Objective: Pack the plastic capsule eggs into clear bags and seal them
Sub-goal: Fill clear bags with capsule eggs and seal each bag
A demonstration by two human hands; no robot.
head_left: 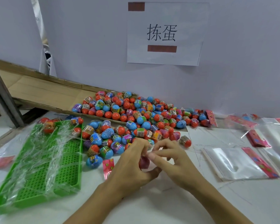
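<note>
**Two hands working a clear bag in front of a heap of capsule eggs**

The fingers of both hands meet at the top edge of a small clear bag [149, 160]. The left hand [132, 164] curls its fingers round the bag from the left, thumb underneath; the right hand [171, 160] pinches the bag's edge between thumb and forefinger, the other fingers bent above. A dark red egg shows through the film between the palms; how many eggs the bag holds cannot be told. Just left of the left hand a pink printed header card [108, 166] lies on the white table [152, 204]. Beyond the fingertips lies the heap of capsule eggs [132, 117], red, blue, green and purple, spreading back onto a flattened cardboard sheet [44, 91]. To the left, a green perforated tray [66, 172] carries loose crumpled film and, at its far end, a few eggs. To the right lies a stack of empty clear bags [233, 162] with pink header strips, and further bags lie beyond it. On the wall behind hangs a paper sign [165, 33] with two printed characters.
</note>
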